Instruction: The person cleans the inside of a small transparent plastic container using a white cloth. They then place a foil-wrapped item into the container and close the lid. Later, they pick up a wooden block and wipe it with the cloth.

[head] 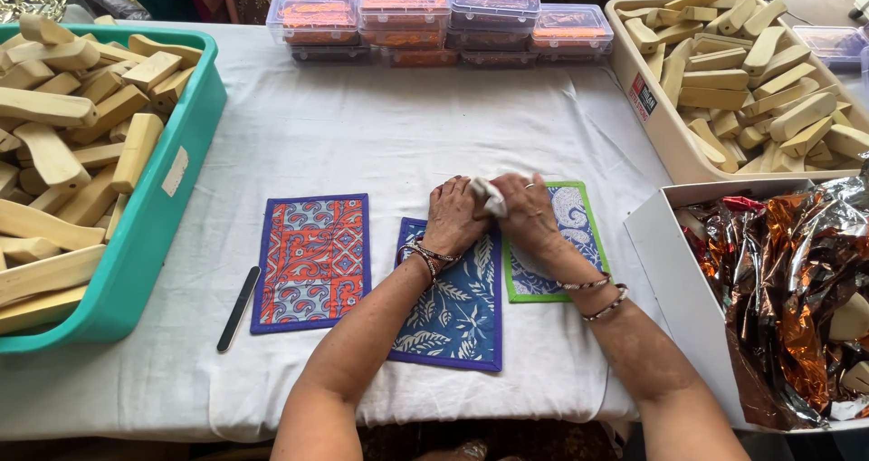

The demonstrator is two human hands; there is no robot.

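White crumpled cloth (488, 195) is pinched between two bare hands over the blue leaf-print mat (453, 302).

Left hand (454, 215) and right hand (526, 211) are pressed together, fingers curled around the small cloth, just above the far edge of the blue mat. Touching this mat on its right lies a green-bordered mat (570, 235); on its left, a little apart, lies an orange patterned mat (312, 262), and further left a black nail file (238, 308). Far left of the mat stands a teal tub (172, 216) of wooden pieces, far right a beige tray (647, 108) of the same and a white box (670, 262) with shiny foil. Behind the mat stand clear plastic boxes (403, 13).
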